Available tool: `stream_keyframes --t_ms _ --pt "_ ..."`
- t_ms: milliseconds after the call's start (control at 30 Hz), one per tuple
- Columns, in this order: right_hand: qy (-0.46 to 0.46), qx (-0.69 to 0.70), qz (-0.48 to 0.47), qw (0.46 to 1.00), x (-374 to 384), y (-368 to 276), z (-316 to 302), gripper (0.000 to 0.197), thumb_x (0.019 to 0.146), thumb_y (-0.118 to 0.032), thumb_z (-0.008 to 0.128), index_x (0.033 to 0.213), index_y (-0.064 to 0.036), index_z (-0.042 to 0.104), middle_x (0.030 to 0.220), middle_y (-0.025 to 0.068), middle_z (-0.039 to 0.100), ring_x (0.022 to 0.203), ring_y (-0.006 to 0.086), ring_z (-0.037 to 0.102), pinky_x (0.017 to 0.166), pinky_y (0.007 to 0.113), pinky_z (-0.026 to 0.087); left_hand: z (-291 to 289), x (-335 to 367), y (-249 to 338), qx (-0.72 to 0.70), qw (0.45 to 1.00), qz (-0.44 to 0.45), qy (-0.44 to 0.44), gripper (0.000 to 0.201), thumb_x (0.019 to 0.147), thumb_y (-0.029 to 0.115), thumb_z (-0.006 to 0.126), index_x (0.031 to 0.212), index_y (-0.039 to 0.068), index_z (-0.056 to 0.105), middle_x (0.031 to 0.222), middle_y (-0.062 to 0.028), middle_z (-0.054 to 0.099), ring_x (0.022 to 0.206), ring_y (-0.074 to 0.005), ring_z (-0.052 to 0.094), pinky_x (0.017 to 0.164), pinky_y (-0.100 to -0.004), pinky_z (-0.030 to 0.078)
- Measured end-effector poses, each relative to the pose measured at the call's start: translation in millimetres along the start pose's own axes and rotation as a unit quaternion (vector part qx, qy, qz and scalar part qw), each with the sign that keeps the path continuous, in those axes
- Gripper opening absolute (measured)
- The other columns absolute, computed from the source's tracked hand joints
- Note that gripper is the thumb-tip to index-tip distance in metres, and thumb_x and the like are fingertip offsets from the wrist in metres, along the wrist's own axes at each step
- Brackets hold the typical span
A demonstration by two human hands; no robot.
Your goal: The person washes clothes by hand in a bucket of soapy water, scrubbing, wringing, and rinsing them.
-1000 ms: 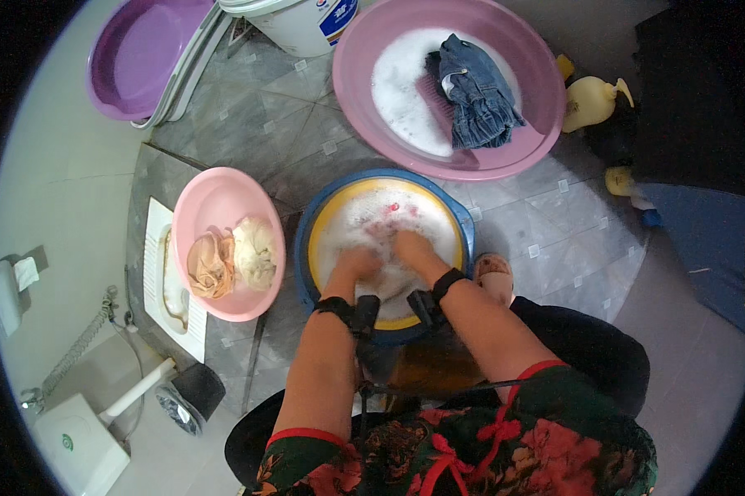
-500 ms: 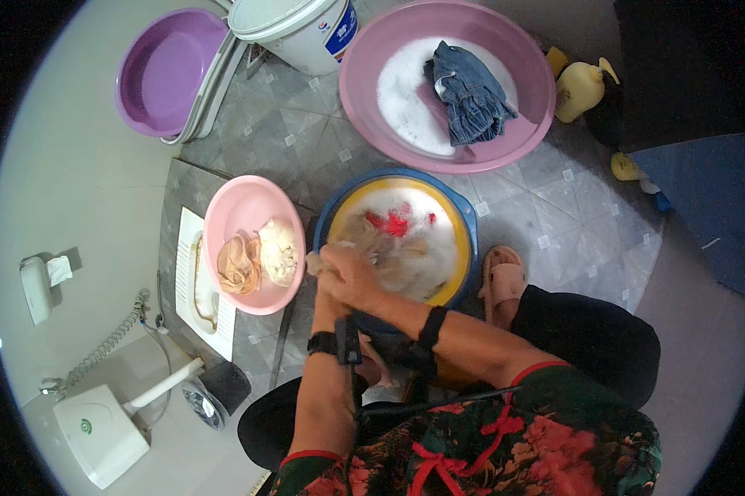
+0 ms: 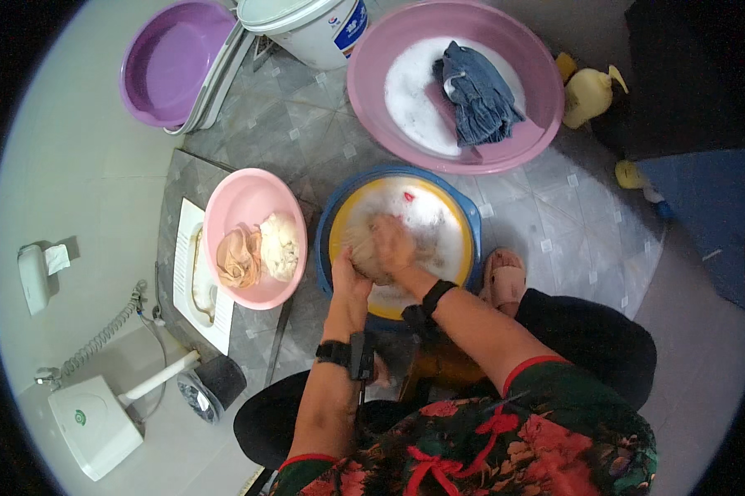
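A beige cloth (image 3: 360,245), wet and bunched up, is between my two hands over a yellow basin (image 3: 337,217) of suds. My left hand (image 3: 352,274) grips its near left edge. From the other side my right hand (image 3: 396,246) holds it, the fingers curled in against the fabric and partly blurred. The yellow basin sits inside a blue basin (image 3: 468,217). A small red bit of fabric (image 3: 409,197) pokes out of the foam beyond my hands; anything deeper is hidden by suds.
Left of my hands, a pink basin (image 3: 261,183) holds a peach cloth (image 3: 238,258) and a cream cloth (image 3: 278,246). At the back, a larger pink basin (image 3: 542,74) holds foam and denim clothing (image 3: 478,95). Nearby stand a white bucket (image 3: 306,41) and a yellow pump bottle (image 3: 588,97).
My hands have come apart from being clasped at the basin's left rim and moved right over the suds, with the beige cloth now spread between them. Less red fabric shows.
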State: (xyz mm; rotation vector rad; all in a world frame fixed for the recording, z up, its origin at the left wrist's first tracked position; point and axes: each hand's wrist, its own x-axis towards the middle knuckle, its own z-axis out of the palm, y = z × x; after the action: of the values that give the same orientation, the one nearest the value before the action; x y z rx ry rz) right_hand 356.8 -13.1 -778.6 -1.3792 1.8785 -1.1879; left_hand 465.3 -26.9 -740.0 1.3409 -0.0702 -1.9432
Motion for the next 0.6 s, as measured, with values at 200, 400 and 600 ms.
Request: stream_keyframes --t_ms 200,400,600 --pt "0.115 -0.144 0.153 0.971 8.9 48.3 -18.6 0.014 0.078 -0.01 0.056 0.089 -0.0012 0.057 0.086 0.0214 0.055 0.086 0.0381 0.055 0.076 0.048 0.044 -14.1 8.7 1.4 0.58 0.771 0.23 0.126 0.049 0.089 0.03 0.056 0.13 0.005 0.044 0.135 -0.0173 0.041 0.12 -0.0368 0.044 0.097 -0.0466 0.038" --pt "-0.137 -0.118 0.178 0.967 -6.3 57.5 -27.0 0.017 0.076 -0.012 0.058 0.09 -0.0024 0.062 0.086 0.0213 0.061 0.086 0.0404 0.06 0.074 0.048 0.048 -19.7 27.1 -46.1 0.905 0.344 0.249 -0.021 0.067 0.084 0.04 0.061 0.141 0.017 0.036 0.147 -0.0206 0.025 0.136 -0.0376 0.023 0.104 -0.0571 0.026" --pt "-0.338 -0.274 0.06 0.898 1.5 56.3 -19.5 0.02 0.082 -0.014 0.054 0.092 -0.0022 0.066 0.091 0.0203 0.066 0.088 0.0361 0.064 0.076 0.048 0.05 -66.1 98.1 -60.1 0.925 0.37 -0.003 -0.089 0.06 0.082 0.036 0.06 0.137 0.02 0.042 0.146 -0.0109 0.033 0.135 -0.03 0.028 0.104 -0.05 0.031"
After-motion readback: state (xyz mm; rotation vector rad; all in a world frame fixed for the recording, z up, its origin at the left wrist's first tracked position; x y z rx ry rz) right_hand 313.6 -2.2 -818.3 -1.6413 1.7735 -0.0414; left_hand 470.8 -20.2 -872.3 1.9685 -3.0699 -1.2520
